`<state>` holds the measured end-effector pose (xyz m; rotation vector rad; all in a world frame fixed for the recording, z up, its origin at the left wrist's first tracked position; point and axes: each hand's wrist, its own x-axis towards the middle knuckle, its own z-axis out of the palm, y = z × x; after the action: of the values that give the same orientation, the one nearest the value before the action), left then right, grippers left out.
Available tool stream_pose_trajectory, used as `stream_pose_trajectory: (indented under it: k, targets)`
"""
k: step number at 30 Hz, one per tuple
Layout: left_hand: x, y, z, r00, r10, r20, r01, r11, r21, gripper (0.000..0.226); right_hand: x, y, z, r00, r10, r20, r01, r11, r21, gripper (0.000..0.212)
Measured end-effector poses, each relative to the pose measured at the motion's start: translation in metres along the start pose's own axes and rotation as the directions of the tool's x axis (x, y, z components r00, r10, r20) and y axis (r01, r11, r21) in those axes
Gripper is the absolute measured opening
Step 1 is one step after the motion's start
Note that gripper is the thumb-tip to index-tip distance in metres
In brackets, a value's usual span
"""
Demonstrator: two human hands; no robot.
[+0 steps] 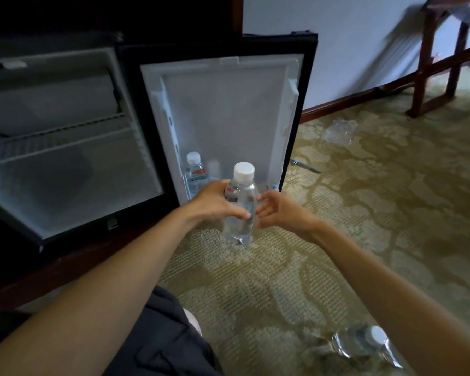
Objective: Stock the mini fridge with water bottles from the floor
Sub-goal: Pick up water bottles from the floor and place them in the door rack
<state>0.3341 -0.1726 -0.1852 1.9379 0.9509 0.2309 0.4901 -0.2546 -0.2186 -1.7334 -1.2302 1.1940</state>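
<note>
1. A beige carpet (364,240) with a looped, leafy pattern covers the floor.
2. The black mini fridge (65,172) stands open, with a wire shelf (52,142) across its white interior.
3. Its door (228,109) is swung wide, and one capped bottle (195,172) stands in the lower rack.
4. The left hand (215,204) wraps round a clear, white-capped water bottle (240,196), held upright before the door.
5. The right hand (282,213) has curled fingertips at that bottle's right side; whether it grips cannot be told.
6. Clear bottles (364,341) lie under the right forearm, and crumpled plastic wrap (339,134) lies near the wall.

Both bare forearms outstretched, left grip (217,202) curled round the bottle (242,195), right grip (280,210) loosely curled just beside it
</note>
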Motion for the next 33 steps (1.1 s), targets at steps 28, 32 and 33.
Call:
stream_pose_trajectory:
  k: [28, 32, 33]
  targets:
    - [0.08, -0.092, -0.061, 0.953, 0.269, -0.137, -0.082, 0.669, 0.739, 0.064, 0.201, 0.025, 0.065, 0.935, 0.103, -0.34, -0.098, 0.995, 0.031, 0.064]
    - [0.08, -0.095, -0.06, 0.946, 0.279, -0.163, -0.085, 0.703, 0.706, 0.062, 0.214, 0.035, 0.068, 0.936, 0.138, -0.323, -0.138, 0.99, 0.023, 0.071]
    - [0.08, -0.095, -0.059, 0.948, 0.271, -0.166, -0.082, 0.713, 0.696, 0.062, 0.215, 0.038, 0.069, 0.937, 0.145, -0.317, -0.148, 0.989, 0.014, 0.072]
